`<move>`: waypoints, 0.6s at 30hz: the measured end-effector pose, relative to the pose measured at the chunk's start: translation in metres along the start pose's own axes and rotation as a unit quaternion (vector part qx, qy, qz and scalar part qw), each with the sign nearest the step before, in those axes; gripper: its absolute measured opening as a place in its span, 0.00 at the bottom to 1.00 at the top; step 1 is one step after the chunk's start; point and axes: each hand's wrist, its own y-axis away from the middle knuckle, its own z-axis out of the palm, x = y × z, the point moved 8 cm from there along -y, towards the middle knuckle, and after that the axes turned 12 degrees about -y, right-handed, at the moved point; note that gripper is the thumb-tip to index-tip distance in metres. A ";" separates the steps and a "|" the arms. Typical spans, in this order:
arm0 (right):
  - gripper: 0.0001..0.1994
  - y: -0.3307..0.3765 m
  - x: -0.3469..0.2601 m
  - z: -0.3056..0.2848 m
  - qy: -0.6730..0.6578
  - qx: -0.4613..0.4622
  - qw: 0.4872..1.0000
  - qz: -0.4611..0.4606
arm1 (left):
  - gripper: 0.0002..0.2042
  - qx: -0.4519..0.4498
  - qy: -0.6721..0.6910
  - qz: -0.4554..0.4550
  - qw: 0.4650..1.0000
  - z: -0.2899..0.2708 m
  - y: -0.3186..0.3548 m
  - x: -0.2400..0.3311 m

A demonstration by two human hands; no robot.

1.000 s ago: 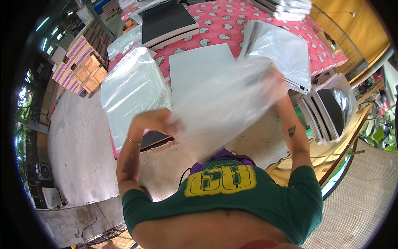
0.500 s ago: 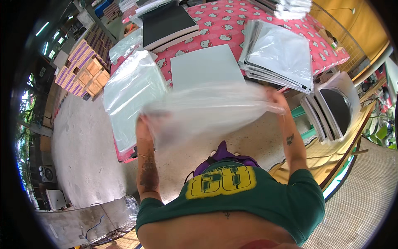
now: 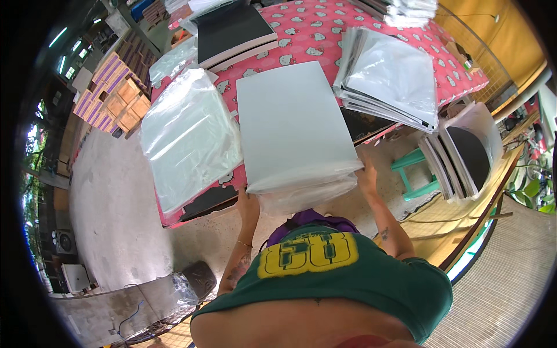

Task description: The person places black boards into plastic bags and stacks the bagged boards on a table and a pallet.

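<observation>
A large pale grey-white sheet lies at the near edge of the table, its near end reaching out past that edge. Around this end bunches a clear plastic bag, crumpled and hanging in folds. My left hand is closed at the bag's left corner, with the fingertips partly hidden. At the right corner my right hand grips the plastic, fingers pinched at the edge. Left of the sheet lies a stack of pale sheets in clear plastic. A fanned stack of bagged sheets lies to the right.
The table wears a pink patterned cover. A thick black-topped stack stands at the back left. On the right are a green stool and upright bagged dark panels. Stacked boxes stand beyond on the left.
Both hands have come down toward me, drawing the plastic bag to the sheet's near end. The bag was spread and blurred in motion before; more of the sheet shows now.
</observation>
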 end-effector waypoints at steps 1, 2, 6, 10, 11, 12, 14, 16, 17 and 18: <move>0.27 -0.006 0.022 0.001 0.034 0.015 0.998 -0.049 | 0.20 -0.042 0.022 -0.008 0.999 0.009 0.001 0.003; 0.31 -0.008 0.031 0.005 0.067 0.025 0.993 -0.098 | 0.21 -0.081 0.042 -0.020 0.996 0.015 0.002 0.001; 0.29 0.006 0.006 0.013 0.005 -0.001 0.999 0.041 | 0.25 -0.141 0.164 -0.091 0.972 0.006 0.012 0.006; 0.30 -0.007 0.036 0.002 0.005 0.058 0.998 0.018 | 0.26 -0.109 0.124 -0.022 0.986 0.009 0.006 -0.001; 0.30 -0.006 0.039 -0.002 0.028 0.069 0.997 -0.016 | 0.26 -0.137 0.090 -0.036 0.986 0.014 0.009 0.006; 0.29 -0.003 0.031 -0.001 0.046 0.070 0.996 -0.035 | 0.26 -0.160 0.056 -0.055 0.984 0.015 0.013 0.011; 0.27 0.009 -0.007 0.001 0.081 0.067 0.992 -0.074 | 0.24 -0.104 0.105 -0.044 0.988 -0.002 0.021 0.017; 0.24 0.016 -0.020 -0.005 -0.004 0.074 0.997 -0.028 | 0.23 -0.090 0.135 -0.026 0.986 -0.016 0.023 0.024; 0.23 0.018 -0.021 -0.007 -0.047 0.079 0.996 -0.004 | 0.22 -0.100 0.140 -0.019 0.985 -0.024 0.021 0.024; 0.21 0.016 -0.017 -0.009 -0.072 0.046 0.996 0.022 | 0.21 -0.111 0.146 -0.011 0.983 -0.033 0.018 0.026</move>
